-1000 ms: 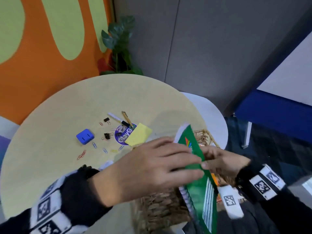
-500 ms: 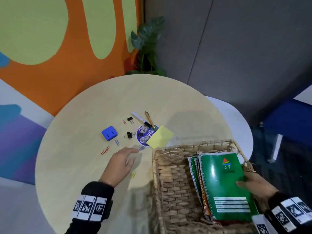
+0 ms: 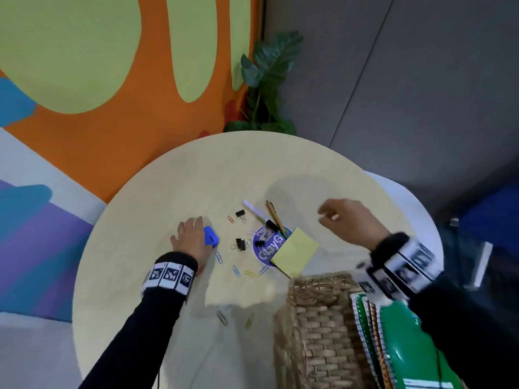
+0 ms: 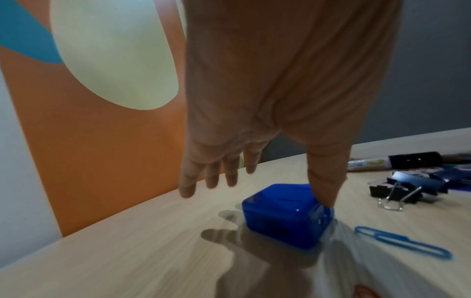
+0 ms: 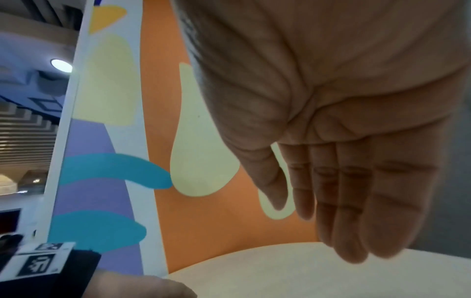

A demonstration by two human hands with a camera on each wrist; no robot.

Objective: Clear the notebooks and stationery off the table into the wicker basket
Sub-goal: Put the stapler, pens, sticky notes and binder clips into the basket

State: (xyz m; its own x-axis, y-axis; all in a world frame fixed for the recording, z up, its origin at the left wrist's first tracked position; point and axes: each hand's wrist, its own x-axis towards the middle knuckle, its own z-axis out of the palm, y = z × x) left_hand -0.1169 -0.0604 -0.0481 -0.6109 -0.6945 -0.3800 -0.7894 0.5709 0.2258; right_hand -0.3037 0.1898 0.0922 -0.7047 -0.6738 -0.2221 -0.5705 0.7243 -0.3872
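While the left hand (image 3: 191, 237) rests over the counter (image 3: 157, 276) with fingers spread, its thumb (image 4: 323, 181) touches the side of a small blue box (image 3: 210, 236), which lies well left of the round purple sticker (image 3: 266, 245) at the middle of the scattered stationery. Just left of the sticker sit two black binder clips (image 3: 240, 244), a red paper clip (image 3: 230, 219) and several loose paper clips (image 3: 236, 270) nearer the person. A white marker (image 3: 257, 211) and a pencil (image 3: 273, 214) lie slanted across the sticker's far edge, and a yellow sticky-note pad (image 3: 295, 252) overlaps its right side. Right of the sticker, the right hand (image 3: 348, 220) hangs above the counter, fingers loosely extended and together, holding nothing. Nearer the person and right of the sticker stands the wicker basket (image 3: 317, 327), with green spiral notebooks (image 3: 404, 346) lying inside it along its right side.
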